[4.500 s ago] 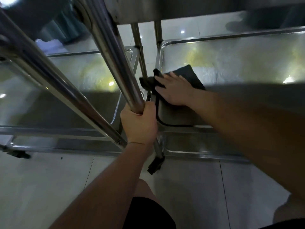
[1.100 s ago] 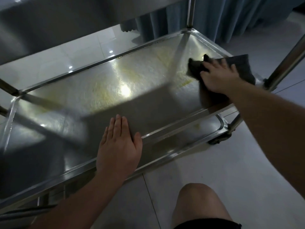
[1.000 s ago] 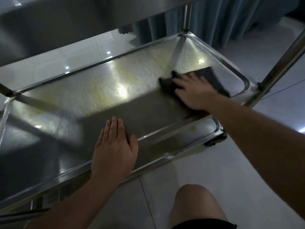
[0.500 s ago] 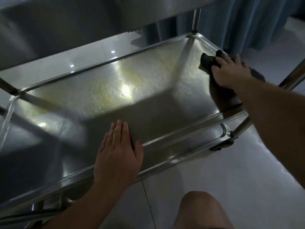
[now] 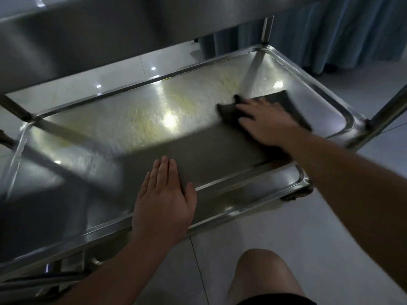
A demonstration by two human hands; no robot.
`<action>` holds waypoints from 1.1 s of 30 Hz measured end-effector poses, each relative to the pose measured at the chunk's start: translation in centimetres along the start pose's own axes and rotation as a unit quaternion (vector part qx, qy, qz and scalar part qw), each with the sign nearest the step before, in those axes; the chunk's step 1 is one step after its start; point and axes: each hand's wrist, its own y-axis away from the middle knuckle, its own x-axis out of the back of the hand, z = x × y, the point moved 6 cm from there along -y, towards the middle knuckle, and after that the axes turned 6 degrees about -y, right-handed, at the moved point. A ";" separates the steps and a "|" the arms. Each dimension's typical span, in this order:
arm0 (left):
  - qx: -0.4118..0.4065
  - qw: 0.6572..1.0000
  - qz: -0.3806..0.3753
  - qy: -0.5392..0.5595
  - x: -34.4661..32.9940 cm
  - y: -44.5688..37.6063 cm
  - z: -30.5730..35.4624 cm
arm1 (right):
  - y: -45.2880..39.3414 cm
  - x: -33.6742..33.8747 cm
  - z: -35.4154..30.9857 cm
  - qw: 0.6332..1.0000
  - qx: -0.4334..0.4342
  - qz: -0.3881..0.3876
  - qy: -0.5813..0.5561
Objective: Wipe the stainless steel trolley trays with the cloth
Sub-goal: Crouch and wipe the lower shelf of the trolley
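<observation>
On the tray (image 5: 343, 115), right hand (image 5: 267, 123) presses cloth (image 5: 286, 102).

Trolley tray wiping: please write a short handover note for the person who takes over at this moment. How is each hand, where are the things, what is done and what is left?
Left hand: flat, fingers straight, pressing on the near rim of the tray, holding nothing.
Right hand: flat on the dark cloth, pressing it onto the right part of the tray floor.
Done: cannot tell for sure which parts are clean; the cloth is at work on the right part.
Left: yellowish streaks show in the middle and toward the far rim; wipe there, then the left part. The upper tray above is only partly in view.
</observation>
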 end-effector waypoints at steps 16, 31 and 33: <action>0.013 0.997 0.002 0.073 0.9 0.2 -0.5 | 0.4 -5.8 -15.6 0.995 0.079 -0.058 -0.022; 0.174 0.979 -0.053 0.086 0.0 4.2 -22.7 | -0.1 -3.1 -6.1 0.982 -0.181 0.026 -0.040; 0.183 0.979 -0.051 0.081 -0.3 4.8 -23.3 | -0.4 -4.4 -10.7 0.988 -0.150 0.017 -0.044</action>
